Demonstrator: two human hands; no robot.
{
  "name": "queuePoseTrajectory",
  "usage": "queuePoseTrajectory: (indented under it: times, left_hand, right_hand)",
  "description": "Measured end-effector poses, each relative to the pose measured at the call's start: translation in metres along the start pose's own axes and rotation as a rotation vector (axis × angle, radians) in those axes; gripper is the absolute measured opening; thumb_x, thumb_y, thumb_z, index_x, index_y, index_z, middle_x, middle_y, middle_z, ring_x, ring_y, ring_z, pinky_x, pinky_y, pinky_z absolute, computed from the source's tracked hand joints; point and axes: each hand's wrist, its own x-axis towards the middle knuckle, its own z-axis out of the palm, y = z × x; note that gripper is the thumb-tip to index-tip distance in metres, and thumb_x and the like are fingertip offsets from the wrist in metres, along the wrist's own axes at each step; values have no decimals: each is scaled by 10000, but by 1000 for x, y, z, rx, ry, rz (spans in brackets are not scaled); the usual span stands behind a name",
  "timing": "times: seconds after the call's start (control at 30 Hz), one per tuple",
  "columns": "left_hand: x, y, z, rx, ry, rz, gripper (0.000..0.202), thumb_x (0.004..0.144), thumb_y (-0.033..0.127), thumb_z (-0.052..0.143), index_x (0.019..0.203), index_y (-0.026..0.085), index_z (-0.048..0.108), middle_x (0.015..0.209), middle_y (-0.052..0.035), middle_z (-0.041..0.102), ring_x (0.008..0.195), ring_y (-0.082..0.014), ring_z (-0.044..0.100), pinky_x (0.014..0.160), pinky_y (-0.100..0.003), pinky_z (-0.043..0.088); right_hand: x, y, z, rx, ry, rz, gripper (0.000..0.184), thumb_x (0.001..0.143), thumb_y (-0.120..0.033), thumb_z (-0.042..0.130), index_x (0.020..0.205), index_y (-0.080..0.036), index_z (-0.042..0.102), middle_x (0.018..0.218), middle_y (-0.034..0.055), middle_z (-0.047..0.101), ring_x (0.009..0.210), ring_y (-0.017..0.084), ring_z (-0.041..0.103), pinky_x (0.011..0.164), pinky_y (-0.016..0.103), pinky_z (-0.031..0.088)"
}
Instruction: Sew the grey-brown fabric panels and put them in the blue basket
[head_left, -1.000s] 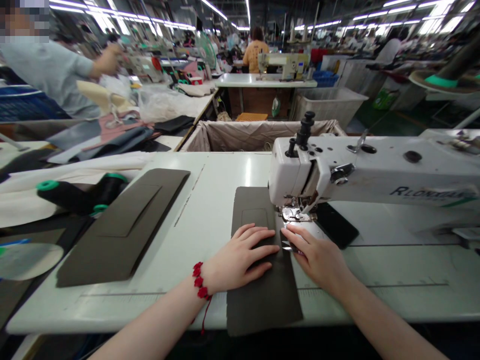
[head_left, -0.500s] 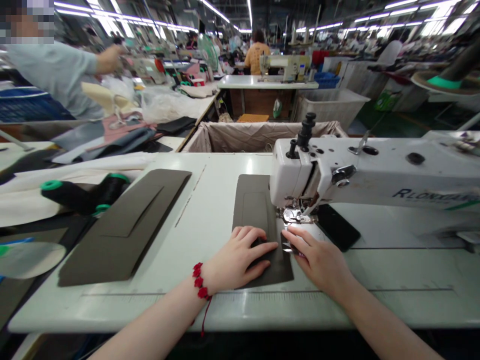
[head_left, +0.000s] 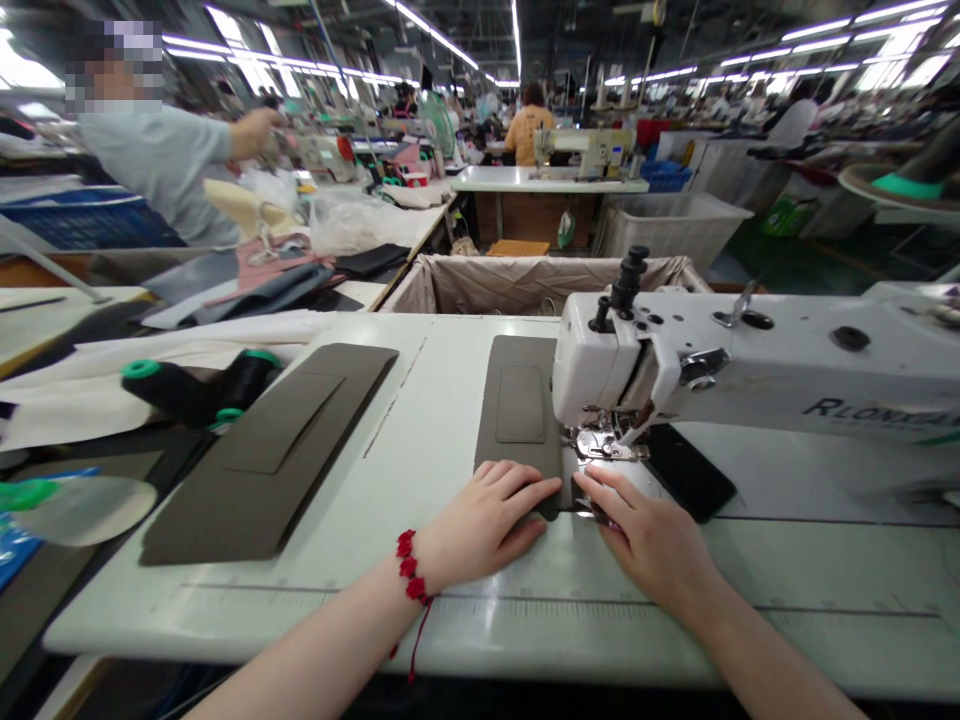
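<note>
A dark grey-brown panel (head_left: pixel 517 425) with a stitched rectangular patch (head_left: pixel 520 403) lies on the white sewing table (head_left: pixel 450 400). Its near end is hidden under my hands. My left hand (head_left: pixel 491 525) presses flat on that end, and a red beaded bracelet (head_left: pixel 409 565) circles the wrist. My right hand (head_left: pixel 645 530) holds the panel's right edge beside the metal presser foot (head_left: pixel 606 446) of the white sewing machine (head_left: pixel 630 365). The needle area is partly hidden by the machine head.
A black phone (head_left: pixel 690 472) lies right of the presser foot. Left of me lie a larger panel (head_left: pixel 274 465) and black thread spools (head_left: pixel 202 390). Ahead stands a cloth-lined bin (head_left: pixel 540 285). A co-worker (head_left: pixel 161 175) works at the left.
The panel's near end has moved away from me, from the table's front edge up under my hands. My hands stay by the presser foot, and the view has shifted slightly.
</note>
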Motion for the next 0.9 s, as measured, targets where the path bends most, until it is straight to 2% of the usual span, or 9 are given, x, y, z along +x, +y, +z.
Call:
queuePoseTrajectory:
  times: [0.33, 0.57, 0.77, 0.9]
  left_hand:
    - [2, -3, 1, -16, 35, -24, 420, 953, 285, 508, 1368, 270, 450, 1350, -60, 517, 1214, -232, 485, 1047, -420, 396]
    - [4, -7, 7, 66, 1, -68, 519, 963, 386, 492, 1443, 256, 346, 1525, -51, 340, 1422, -227, 276, 1181, -459, 251]
    - [4, -9, 9, 89, 7, -67, 545, 973, 429, 457, 1467, 253, 307, 1560, -69, 260, 1443, -232, 231, 1188, -476, 231]
    - [4, -8, 9, 96, 10, -64, 543, 972, 432, 455, 1466, 256, 314, 1558, -68, 266, 1441, -232, 239, 1187, -469, 241]
  right_hand:
    - [0, 1, 2, 26, 4, -3, 526, 904, -199, 471, 1422, -279, 431, 1463, 40, 453, 881, 197, 673, 724, 339, 561]
    - [1, 1, 1, 35, -6, -4, 558, 886, -170, 477, 1430, -275, 413, 1467, 30, 447, 886, 202, 673, 724, 348, 564]
    - [0, 2, 2, 39, 3, -6, 540, 894, -190, 479, 1422, -285, 422, 1466, 31, 448, 875, 199, 676, 714, 340, 563]
    - [0, 2, 3, 40, -7, -1, 541, 900, -185, 471, 1427, -288, 410, 1478, 17, 433, 894, 200, 671, 740, 349, 563]
